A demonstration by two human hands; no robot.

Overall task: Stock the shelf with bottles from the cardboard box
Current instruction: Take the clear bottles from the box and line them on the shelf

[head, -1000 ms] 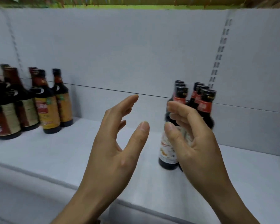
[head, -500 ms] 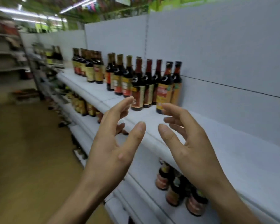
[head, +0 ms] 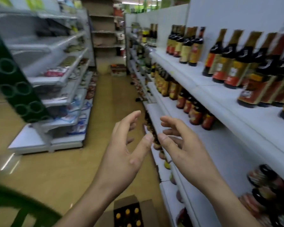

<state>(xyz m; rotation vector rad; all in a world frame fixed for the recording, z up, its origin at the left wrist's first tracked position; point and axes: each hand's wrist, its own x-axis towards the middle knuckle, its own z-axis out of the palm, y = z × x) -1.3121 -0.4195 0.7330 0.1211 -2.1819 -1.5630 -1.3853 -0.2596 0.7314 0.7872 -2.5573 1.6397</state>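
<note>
My left hand [head: 123, 154] and my right hand [head: 185, 151] hover side by side in mid-air over the aisle, fingers spread, nothing in either. Below them, at the bottom edge, stands the open cardboard box [head: 147, 210] on the floor, with several yellow-capped bottles [head: 128, 213] in it. To the right runs the white shelf [head: 228, 102], with rows of dark bottles [head: 233, 63] with red and gold labels standing on it. Both hands are left of the shelf's front edge and well above the box.
Lower shelf levels [head: 184, 99] on the right hold more bottles. Another shelving unit [head: 59, 79] with packaged goods lines the left side of the aisle. A green object [head: 15, 207] sits at the bottom left. The yellowish floor [head: 64, 169] stretches ahead.
The view has swung left and downward, away from the shelf face toward the aisle; the box has come into view. Both hands stay empty with fingers apart.
</note>
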